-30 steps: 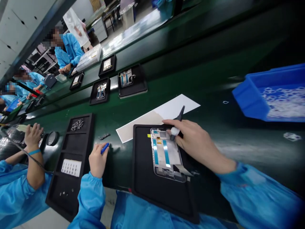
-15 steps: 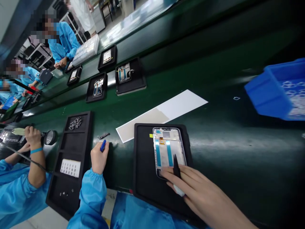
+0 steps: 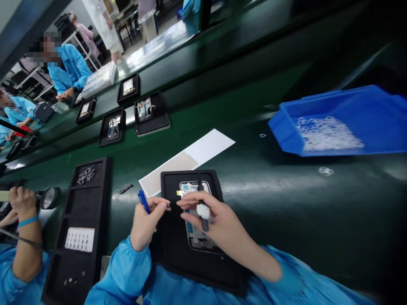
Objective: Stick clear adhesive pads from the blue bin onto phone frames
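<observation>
Between thumb and forefinger of my left hand [image 3: 141, 224] is a tiny dark part [image 3: 168, 206]. A blue pen [image 3: 143, 201] is also tucked in that hand, pointing up. My right hand [image 3: 227, 226] holds black tweezers [image 3: 204, 214] with a white wrap, over a phone frame [image 3: 203, 245]. The two hands' fingertips are close but apart. The frame, with blue strips and a yellow tab [image 3: 179, 192], lies in a black foam tray [image 3: 174, 254]; my right hand covers much of it.
A compartment tray [image 3: 101, 203] of small parts and a row of dark parts [image 3: 125, 189] are to the left. Behind lies a white sheet [image 3: 211, 146]. A blue bin [image 3: 288, 127] of white rings stands right. Farther off are several trayed phone frames [image 3: 145, 109] and co-workers.
My left hand has moved from beside the dark parts to the tray's left edge, fingertips now pinching a tiny part. My right hand has lifted and turned the tweezers. The view has swung right.
</observation>
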{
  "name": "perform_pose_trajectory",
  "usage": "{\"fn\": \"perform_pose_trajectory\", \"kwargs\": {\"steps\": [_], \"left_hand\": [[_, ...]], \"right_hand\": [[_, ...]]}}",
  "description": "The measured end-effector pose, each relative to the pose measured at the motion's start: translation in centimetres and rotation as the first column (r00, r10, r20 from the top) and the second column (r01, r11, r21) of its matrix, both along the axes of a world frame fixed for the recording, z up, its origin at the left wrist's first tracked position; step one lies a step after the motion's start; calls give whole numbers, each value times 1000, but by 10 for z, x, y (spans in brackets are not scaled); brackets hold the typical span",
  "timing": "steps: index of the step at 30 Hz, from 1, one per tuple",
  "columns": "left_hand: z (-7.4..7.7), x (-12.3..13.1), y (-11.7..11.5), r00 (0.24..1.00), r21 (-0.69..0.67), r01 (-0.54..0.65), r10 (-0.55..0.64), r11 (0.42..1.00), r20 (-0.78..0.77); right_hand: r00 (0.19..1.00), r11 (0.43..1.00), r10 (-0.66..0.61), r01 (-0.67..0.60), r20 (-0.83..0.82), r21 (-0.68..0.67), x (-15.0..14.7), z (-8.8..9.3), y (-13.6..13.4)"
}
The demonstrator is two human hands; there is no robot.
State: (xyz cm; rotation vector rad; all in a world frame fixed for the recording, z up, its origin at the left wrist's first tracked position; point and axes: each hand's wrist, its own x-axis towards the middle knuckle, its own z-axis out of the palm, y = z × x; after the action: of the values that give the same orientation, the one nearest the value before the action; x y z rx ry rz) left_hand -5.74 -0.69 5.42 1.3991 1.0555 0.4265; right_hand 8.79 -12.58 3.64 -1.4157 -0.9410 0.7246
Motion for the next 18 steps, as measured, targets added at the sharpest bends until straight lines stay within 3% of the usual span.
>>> {"fn": "perform_pose_trajectory", "kwargs": {"steps": [4, 9, 12, 15, 18], "left_hand": [[-2, 11, -8, 998, 204, 56, -47, 977, -46], [-1, 12, -12, 994, 357, 89, -59, 930, -93], [2, 11, -13, 997, 514, 74, -74, 855, -20], [2, 13, -16, 965, 706, -194, 2, 681, 263], [-3, 15, -22, 848, 716, -473, 45, 514, 528]], "right_hand": [[989, 1000, -26, 28, -143, 9, 1, 3, 16], [993, 999, -44, 44, -106, -2, 0, 4, 15], [994, 997, -72, 72, -82, 8, 0, 2, 15], [990, 993, -112, 114, -84, 18, -2, -1, 16], [988, 990, -135, 137, -80, 23, -5, -1, 17]]}}
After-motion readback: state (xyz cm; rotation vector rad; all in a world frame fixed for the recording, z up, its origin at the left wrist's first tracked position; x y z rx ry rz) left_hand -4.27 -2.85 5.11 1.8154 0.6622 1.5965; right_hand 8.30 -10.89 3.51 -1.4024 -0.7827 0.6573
